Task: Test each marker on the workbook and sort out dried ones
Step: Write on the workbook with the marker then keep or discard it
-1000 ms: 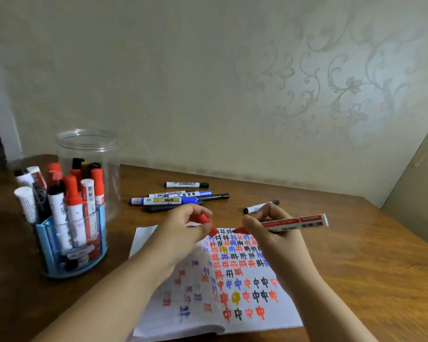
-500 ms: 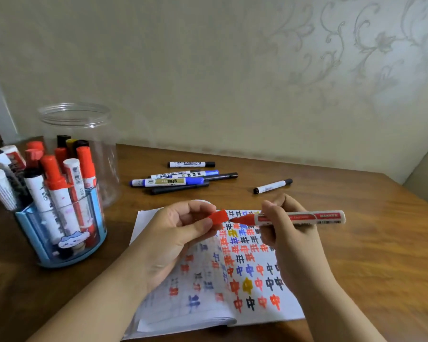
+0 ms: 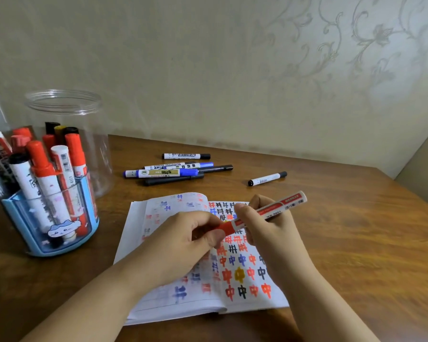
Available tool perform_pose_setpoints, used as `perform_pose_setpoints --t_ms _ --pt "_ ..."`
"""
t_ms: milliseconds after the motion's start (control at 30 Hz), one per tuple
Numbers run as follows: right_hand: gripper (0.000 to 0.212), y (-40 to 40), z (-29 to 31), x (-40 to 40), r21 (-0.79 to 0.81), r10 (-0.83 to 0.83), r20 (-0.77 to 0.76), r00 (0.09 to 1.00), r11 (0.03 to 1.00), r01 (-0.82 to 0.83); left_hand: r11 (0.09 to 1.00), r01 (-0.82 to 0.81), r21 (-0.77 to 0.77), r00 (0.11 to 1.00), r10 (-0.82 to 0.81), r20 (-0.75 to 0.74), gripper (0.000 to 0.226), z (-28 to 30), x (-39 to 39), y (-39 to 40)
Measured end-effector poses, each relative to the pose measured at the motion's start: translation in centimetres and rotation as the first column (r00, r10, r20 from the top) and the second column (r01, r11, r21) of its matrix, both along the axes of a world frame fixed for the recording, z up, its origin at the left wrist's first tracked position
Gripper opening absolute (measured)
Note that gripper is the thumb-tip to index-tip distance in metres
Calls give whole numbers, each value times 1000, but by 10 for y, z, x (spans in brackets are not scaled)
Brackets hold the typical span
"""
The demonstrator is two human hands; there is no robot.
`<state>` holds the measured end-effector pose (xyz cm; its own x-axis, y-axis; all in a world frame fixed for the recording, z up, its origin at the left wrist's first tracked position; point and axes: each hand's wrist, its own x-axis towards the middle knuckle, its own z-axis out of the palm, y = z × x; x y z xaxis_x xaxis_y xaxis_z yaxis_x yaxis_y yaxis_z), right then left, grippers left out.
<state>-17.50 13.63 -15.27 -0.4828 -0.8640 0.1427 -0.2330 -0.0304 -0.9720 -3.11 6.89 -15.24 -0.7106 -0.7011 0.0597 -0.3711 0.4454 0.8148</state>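
**A:** What are you seeing from the head camera?

**B:** I am looking down at both hands over the workbook. The right hand is holding a red marker with its fingers curled around the middle. The left hand is pinching the red cap at the marker's low end.

**A:** Is the cap on or off?

**B:** It is sitting right at the tip, touching the body. I think I am pushing it on, but I cannot tell if it is all the way on.

**A:** Which way is the marker lying?

**B:** It is lying long ways from lower left to upper right. The cap end is pointing down and left, at my left hand. The back end is sticking up and right, past my right hand, away from me. It is just above the page, not touching it.

**A:** What does the next move turn on?

**B:** The two hands are pushing along that same line, toward each other. Then a place for it: the holder full of markers and the clear jar are on the left, nearer my left hand. The loose markers are lying behind the workbook.
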Motion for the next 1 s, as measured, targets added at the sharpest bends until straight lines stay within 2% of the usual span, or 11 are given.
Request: perform_pose_setpoints --t_ms 267,400,500,633,733,800,1000 --pt "30 2 -2 12 -154 55 179 982 988 -27 988 -33 -149 995 18 -98 12 0 2 7" --pt "32 -1 -4 13 -76 12 77 997 997 -7 990 -32 -136 998 25 -52 14 -1 -1 4" --pt "46 -2 0 14 -43 -32 45 998 998 34 990 -65 -126 997 60 -40 16 -4 -2 -3" --pt "34 -4 14 11 -87 -71 115 991 993 82 984 -98 -150 995 93 -41 23 1 3 -9" --pt "25 -12 29 11 -66 -60 -21 998 996 59 954 -165 -249 986 152 -71 28 10 12 -16" --pt "18 -24 44 14 -156 -64 -93 994 987 49 923 -251 -292 967 226 -116 31 14 26 -21" --pt "11 -91 98 49 -417 31 -103 994 906 -72 815 -383 -436 924 335 -186 35 16 78 -33"
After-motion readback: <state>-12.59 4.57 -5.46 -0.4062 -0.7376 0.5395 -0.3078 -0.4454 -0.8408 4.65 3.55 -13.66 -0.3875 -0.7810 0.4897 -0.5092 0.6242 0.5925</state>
